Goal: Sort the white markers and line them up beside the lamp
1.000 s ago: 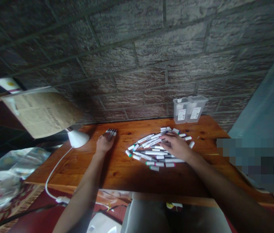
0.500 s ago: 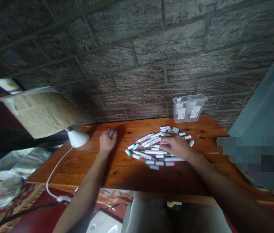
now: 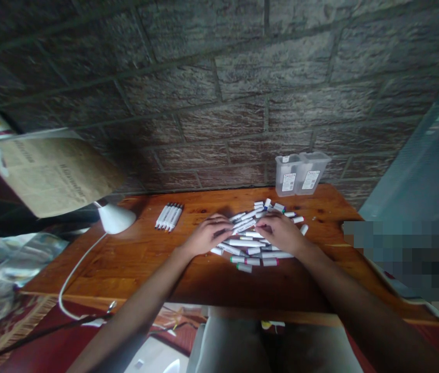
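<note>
Smooth white cylindrical markers (image 3: 245,242) strewn on knotty wood desk (image 3: 106,269); long axes mostly crosswise, some slanting up rightward. Left hand (image 3: 207,234), right hand (image 3: 284,234) among them, fingers curled; grip unclear.

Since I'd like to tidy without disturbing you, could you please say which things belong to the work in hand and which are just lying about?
Work in hand, it seems:
loose white cylindrical markers, at the left hand and right hand
row of white markers with dark ends

Apparently just nearby:
lamp with white base and brown paper shade
translucent plastic bins
</note>
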`<action>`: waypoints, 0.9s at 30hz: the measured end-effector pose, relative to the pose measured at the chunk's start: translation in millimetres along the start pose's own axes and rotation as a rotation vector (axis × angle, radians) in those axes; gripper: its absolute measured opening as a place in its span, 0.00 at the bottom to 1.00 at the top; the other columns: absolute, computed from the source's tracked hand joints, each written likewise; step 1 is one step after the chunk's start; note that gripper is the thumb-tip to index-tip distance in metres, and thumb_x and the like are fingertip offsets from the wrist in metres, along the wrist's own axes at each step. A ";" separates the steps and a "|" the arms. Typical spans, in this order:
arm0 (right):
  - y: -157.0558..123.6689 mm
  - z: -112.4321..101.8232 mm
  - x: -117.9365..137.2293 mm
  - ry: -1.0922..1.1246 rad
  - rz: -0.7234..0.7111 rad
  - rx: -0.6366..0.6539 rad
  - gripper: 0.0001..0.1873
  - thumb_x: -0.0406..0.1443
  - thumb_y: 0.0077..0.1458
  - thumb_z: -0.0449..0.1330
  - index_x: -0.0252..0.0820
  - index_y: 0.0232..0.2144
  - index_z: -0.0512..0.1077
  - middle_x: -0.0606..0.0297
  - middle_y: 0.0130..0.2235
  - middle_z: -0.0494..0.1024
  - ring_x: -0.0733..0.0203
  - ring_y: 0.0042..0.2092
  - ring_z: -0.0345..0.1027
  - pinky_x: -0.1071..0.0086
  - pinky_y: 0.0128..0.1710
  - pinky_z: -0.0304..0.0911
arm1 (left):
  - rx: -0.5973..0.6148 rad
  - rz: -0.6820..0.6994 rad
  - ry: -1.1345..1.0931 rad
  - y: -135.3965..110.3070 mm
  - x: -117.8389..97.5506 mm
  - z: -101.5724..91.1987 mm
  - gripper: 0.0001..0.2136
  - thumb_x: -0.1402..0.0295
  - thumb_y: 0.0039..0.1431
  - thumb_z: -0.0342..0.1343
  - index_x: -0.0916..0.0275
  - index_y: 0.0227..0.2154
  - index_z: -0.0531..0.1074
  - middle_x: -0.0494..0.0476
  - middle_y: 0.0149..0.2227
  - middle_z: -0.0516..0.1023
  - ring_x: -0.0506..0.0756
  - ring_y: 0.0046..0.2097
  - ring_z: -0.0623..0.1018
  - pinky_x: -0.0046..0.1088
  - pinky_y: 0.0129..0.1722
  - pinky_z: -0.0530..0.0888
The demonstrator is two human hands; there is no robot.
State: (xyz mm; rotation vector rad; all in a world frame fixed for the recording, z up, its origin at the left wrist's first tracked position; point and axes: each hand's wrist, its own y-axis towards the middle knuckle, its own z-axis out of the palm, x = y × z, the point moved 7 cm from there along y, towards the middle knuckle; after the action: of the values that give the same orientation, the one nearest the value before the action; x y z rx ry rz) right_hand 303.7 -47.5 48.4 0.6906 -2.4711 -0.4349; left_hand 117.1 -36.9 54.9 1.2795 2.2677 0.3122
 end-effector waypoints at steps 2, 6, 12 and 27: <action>-0.2 -0.1 0.4 0.006 0.001 -0.005 0.08 0.34 0.57 0.59 0.43 0.27 0.77 0.64 0.30 0.79 0.59 0.36 0.70 0.67 0.40 0.61 | 0.003 0.007 -0.011 -0.7 -0.2 0.9 0.10 0.66 0.63 0.53 0.59 0.42 0.78 0.61 0.42 0.80 0.57 0.46 0.77 0.39 0.50 0.72; -0.8 1.5 0.5 0.008 -0.004 0.000 0.08 0.33 0.57 0.59 0.42 0.27 0.77 0.63 0.30 0.79 0.59 0.36 0.70 0.68 0.38 0.60 | -0.033 -0.032 0.022 -5.6 9.3 -5.4 0.10 0.66 0.62 0.55 0.59 0.42 0.78 0.60 0.41 0.81 0.57 0.46 0.77 0.38 0.50 0.71; -1.0 1.9 -1.8 0.033 0.009 0.000 0.08 0.33 0.57 0.59 0.41 0.27 0.76 0.64 0.29 0.78 0.61 0.34 0.70 0.69 0.37 0.60 | -0.168 -0.157 0.007 -12.5 26.6 -19.8 0.09 0.66 0.62 0.54 0.59 0.41 0.77 0.59 0.41 0.81 0.55 0.44 0.78 0.35 0.47 0.73; 10.5 2.7 28.0 -0.093 -0.242 0.034 0.07 0.34 0.58 0.59 0.42 0.38 0.76 0.59 0.40 0.78 0.54 0.47 0.65 0.61 0.50 0.58 | -0.259 -0.234 0.076 -12.7 31.1 -26.7 0.09 0.64 0.62 0.53 0.59 0.36 0.78 0.59 0.40 0.81 0.57 0.44 0.77 0.37 0.48 0.72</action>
State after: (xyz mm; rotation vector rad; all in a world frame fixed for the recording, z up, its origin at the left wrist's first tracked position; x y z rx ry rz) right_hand 277.7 -54.0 62.1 1.0110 -2.4950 -0.5265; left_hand 80.3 -15.9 61.9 0.8768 2.3212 0.5554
